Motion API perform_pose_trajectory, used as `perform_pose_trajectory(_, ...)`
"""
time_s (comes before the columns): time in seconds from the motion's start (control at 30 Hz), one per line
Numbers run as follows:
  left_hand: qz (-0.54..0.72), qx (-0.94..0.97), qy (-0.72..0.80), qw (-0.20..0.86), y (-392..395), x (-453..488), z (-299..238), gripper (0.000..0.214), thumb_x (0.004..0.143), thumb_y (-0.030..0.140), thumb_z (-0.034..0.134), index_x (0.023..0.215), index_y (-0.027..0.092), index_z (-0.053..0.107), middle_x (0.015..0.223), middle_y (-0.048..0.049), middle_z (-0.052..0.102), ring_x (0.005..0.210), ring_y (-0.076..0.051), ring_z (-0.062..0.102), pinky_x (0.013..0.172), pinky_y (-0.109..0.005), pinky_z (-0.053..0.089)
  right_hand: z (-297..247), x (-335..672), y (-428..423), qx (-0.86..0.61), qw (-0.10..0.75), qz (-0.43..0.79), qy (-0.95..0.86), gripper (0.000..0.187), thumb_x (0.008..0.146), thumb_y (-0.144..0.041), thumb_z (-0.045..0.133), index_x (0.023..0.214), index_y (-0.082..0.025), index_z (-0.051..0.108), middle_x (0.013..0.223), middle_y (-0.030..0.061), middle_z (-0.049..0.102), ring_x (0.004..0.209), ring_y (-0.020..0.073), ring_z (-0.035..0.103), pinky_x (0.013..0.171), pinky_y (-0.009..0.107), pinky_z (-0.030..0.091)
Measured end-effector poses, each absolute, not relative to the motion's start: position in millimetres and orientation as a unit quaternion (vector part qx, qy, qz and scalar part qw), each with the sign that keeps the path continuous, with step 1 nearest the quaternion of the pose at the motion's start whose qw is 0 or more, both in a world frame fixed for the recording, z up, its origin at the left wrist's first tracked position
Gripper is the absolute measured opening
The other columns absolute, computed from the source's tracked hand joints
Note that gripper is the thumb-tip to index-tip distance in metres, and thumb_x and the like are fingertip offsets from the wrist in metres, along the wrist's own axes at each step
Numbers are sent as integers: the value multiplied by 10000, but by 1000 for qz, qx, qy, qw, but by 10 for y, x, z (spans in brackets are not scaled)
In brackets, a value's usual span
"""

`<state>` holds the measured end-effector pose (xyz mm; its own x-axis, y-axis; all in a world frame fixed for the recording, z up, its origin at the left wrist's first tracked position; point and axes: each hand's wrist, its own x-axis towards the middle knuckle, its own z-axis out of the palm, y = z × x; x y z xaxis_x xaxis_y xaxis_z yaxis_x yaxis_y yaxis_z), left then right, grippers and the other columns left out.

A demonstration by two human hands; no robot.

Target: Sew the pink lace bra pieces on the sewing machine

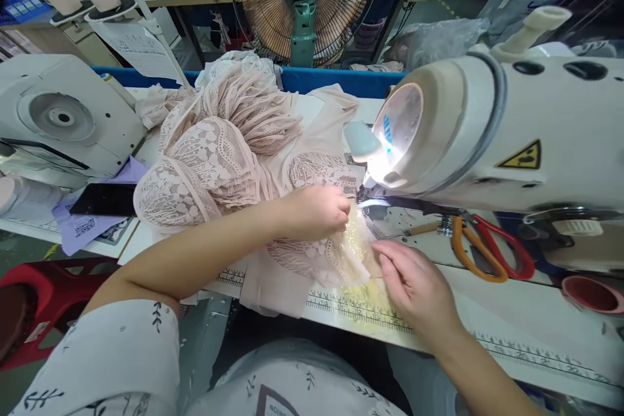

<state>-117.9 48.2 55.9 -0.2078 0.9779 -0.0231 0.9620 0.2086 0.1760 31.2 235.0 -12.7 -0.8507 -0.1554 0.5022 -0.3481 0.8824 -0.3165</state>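
A pile of pale pink lace fabric lies on the sewing table, one piece running under the needle of the white sewing machine. My left hand is closed, its fingers curled on the lace just left of the brightly lit needle area. My right hand lies flat with fingers stretched out, pressing the lace edge in front of the presser foot. The needle itself is lost in glare.
Scissors with orange and red handles lie under the machine arm. A black phone rests on purple paper at left, beside another machine. A fan stands behind. A red stool is at lower left.
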Motion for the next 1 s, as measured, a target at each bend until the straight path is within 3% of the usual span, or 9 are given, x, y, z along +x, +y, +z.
perform_pose_trajectory(0.17,76,586,782,199,497,-1124,438,132,781,152,637,906,113,657,880,-97,638,870,-219,572,739,-326,460,-106,547,2229,56,235,245,-939,256,972,-294,394,1082,-150,575,849,81,662,714,171,657,574,240,551)
perform_pose_trajectory(0.27,250,497,786,270,493,-1229,420,63,827,152,536,774,139,566,788,-36,586,719,-142,555,631,-257,445,-104,648,2085,47,192,298,-934,502,974,-365,405,1427,-163,333,912,80,659,676,152,649,519,214,543)
perform_pose_trajectory(0.33,345,431,786,278,482,-1279,428,113,842,179,491,732,157,501,698,7,536,614,-109,513,570,-229,421,-90,661,1970,86,153,342,-923,584,970,-365,416,1491,-209,205,1007,82,655,742,154,654,572,228,560)
perform_pose_trajectory(0.4,356,383,817,244,473,-1295,421,114,834,183,475,721,167,476,644,27,506,572,-103,486,551,-223,409,-66,622,1871,117,122,388,-906,482,958,-347,430,1419,-219,373,956,58,670,732,151,653,593,230,560)
perform_pose_trajectory(0.47,322,349,858,194,466,-1275,388,84,819,172,466,737,167,484,664,14,528,593,-116,495,555,-230,407,-39,547,1827,104,112,416,-896,295,937,-338,450,1147,-211,615,815,27,684,663,148,650,560,222,544)
perform_pose_trajectory(0.6,231,322,908,140,446,-1117,314,176,773,105,468,921,141,556,803,-59,605,660,-173,534,543,-261,378,-5,390,1941,24,135,400,-906,255,889,-342,505,707,-221,637,660,-4,678,555,157,633,450,231,486)
perform_pose_trajectory(0.73,55,379,918,107,479,-863,325,608,782,114,542,1354,269,408,1180,-134,549,612,-161,562,501,-251,351,-9,329,2134,4,117,370,-921,223,847,-340,520,720,-235,671,624,-22,678,521,168,626,414,250,463)
perform_pose_trajectory(0.83,-23,392,910,133,562,-773,357,641,823,197,554,1409,355,347,1275,-151,484,583,-151,573,488,-252,364,-34,326,2208,10,104,352,-930,231,830,-337,509,844,-235,716,773,-3,730,659,197,681,514,278,533)
perform_pose_trajectory(1.0,-51,367,905,211,704,-864,399,724,753,259,641,1415,315,355,1257,-163,481,743,-253,613,529,-286,426,-91,304,2252,9,87,330,-940,324,836,-342,459,953,-207,729,916,40,735,778,226,700,554,303,570)
